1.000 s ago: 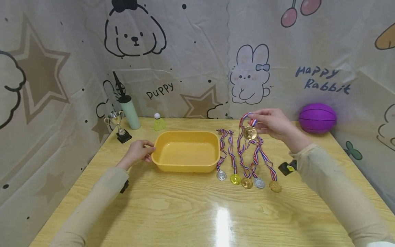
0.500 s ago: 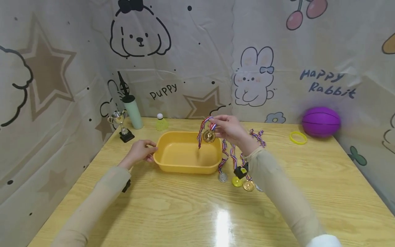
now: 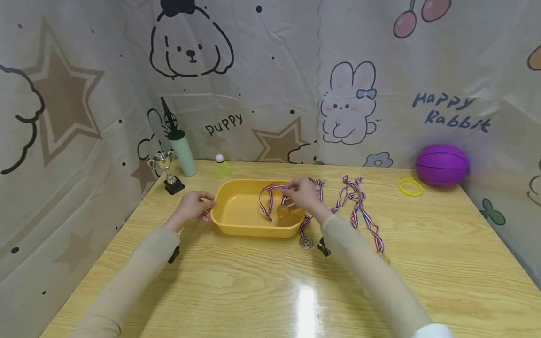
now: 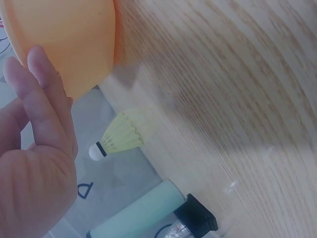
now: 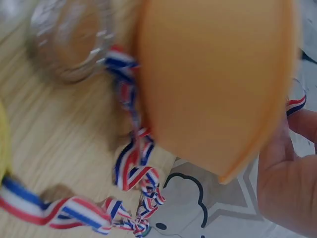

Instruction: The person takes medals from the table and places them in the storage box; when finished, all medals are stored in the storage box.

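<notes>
My right hand pinches the striped ribbon of a gold-coloured medal over the right part of a yellow plastic basin. The ribbon's loop hangs to the left of the fingers, inside the rim's outline. At the basin's left end my left hand holds the rim; in the left wrist view its fingers lie against the outer wall. More medals lie right of the basin: a silver one stands out, while a gold one is partly covered by the right sleeve, which hides others.
A small trophy, a green cylinder with a black top and a yellow shuttlecock stand at the back left. A yellow ring and a purple ball are at the back right, before the printed curtain.
My right hand has carried the medal leftward from the ribbons to above the basin, then lowered it. The yellow ring came into view. My left hand has stayed at the rim.
</notes>
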Demonstrator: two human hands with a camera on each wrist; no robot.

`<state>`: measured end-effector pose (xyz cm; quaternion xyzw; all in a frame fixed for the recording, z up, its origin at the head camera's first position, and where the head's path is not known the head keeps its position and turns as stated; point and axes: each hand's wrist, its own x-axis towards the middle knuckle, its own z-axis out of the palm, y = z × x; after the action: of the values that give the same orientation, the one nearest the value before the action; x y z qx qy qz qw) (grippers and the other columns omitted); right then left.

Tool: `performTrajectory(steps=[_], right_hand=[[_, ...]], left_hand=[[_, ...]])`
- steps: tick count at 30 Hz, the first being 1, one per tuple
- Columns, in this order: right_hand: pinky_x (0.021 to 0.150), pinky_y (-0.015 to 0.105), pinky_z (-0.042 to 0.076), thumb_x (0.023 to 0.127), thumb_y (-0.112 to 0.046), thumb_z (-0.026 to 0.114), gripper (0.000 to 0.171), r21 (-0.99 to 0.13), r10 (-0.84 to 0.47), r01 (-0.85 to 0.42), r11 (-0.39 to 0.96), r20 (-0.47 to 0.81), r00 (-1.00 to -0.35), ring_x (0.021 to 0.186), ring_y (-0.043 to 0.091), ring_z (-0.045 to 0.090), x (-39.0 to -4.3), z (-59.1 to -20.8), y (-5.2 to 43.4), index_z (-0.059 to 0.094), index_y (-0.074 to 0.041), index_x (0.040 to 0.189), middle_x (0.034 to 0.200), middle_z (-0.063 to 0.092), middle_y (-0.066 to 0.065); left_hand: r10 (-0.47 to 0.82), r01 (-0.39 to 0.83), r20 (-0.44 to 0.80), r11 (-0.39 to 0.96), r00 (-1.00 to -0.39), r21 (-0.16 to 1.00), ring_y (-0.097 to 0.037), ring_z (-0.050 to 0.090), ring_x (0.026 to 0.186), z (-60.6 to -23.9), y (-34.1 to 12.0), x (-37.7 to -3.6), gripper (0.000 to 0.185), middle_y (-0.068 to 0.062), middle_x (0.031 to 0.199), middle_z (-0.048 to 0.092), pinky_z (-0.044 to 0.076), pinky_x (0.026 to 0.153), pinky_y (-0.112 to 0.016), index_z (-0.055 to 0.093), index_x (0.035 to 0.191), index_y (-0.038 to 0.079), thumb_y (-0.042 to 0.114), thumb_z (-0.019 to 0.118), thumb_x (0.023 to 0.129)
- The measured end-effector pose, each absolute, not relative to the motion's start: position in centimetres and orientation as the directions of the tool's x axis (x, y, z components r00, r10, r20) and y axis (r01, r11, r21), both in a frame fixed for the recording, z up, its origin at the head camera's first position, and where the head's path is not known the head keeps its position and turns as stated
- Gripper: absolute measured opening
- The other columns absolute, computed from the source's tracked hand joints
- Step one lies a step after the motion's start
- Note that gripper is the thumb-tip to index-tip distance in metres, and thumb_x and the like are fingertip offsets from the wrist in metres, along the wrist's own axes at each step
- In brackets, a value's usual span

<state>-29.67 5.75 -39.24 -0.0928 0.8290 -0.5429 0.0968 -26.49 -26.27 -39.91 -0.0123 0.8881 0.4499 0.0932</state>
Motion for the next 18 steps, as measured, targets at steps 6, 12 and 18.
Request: performTrajectory(steps=[6,12,18], right_hand=[[0.05,0.021,0.054,0.093,-0.012,0.063,0.016,-0.735,-0.328,-0.268,0.623,0.065,-0.942,0.06,0.014,0.063,-29.2,-39.9,4.1,0.068,0.002,0.095,0.083,0.069,0.013],[0.046,0.017,0.048,0.092,-0.011,0.064,0.013,-0.627,-0.371,-0.309,0.715,0.034,-0.928,0.052,0.009,0.055,-29.1,-40.3,2.6,0.068,-0.001,0.085,0.075,0.067,0.008],[0.042,0.016,0.044,0.091,-0.007,0.063,0.014,-0.603,-0.322,-0.25,0.758,-0.012,-0.947,0.05,0.01,0.053,-29.2,-40.7,2.2,0.066,-0.002,0.079,0.07,0.063,0.006]], left_hand=[[0.049,-0.114,-0.18,0.604,-0.982,0.789,-0.006,0.062,0.051,-39.7,-26.4,-26.3,0.036,-0.014,0.077,0.066,0.061,0.056,-0.028,0.053,0.124,-0.009,0.014,0.057,0.096],[0.047,-0.118,-0.184,0.606,-0.982,0.786,-0.006,0.062,0.051,-39.7,-26.3,-26.2,0.036,-0.021,0.083,0.066,0.061,0.055,-0.026,0.053,0.124,-0.009,0.014,0.057,0.096],[0.056,-0.109,-0.18,0.608,-0.982,0.786,-0.006,0.062,0.05,-39.7,-26.0,-26.3,0.037,-0.025,0.085,0.066,0.06,0.054,-0.026,0.053,0.124,-0.01,0.014,0.057,0.096]])
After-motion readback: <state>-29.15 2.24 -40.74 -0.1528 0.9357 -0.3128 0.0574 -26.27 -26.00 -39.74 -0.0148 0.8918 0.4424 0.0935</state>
